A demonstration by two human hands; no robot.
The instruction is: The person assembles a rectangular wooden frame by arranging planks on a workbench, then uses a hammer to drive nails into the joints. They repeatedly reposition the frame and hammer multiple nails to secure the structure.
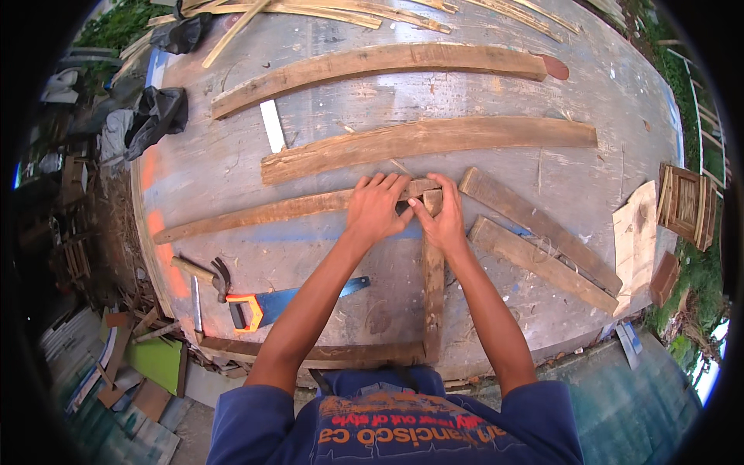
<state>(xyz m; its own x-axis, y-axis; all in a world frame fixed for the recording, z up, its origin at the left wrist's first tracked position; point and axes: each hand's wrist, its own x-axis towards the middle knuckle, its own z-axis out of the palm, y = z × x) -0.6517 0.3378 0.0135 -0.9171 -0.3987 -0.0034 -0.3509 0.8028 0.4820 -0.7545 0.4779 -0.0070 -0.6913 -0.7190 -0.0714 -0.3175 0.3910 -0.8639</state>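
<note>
My left hand [379, 208] lies over a long wooden board [256, 215], its fingers wrapped across the far edge near the right end. Beside it, my right hand [443, 218] is closed about the corner where that board meets a shorter wooden plank [433, 302] running toward me. Both thumbs come close together at this corner. A small dark gap or object [401, 207] shows between the hands; I cannot tell which. Another wooden board [364, 353] lies along the near edge and meets the shorter plank's near end.
A handsaw [298, 301], a claw hammer [203, 271] and a narrow metal bar [197, 306] lie left of my forearms. Two boards [430, 139] [380, 63] stretch across the far side. Two shorter planks [542, 225] [539, 267] slant at right. Thin strips [333, 12] lie at the back.
</note>
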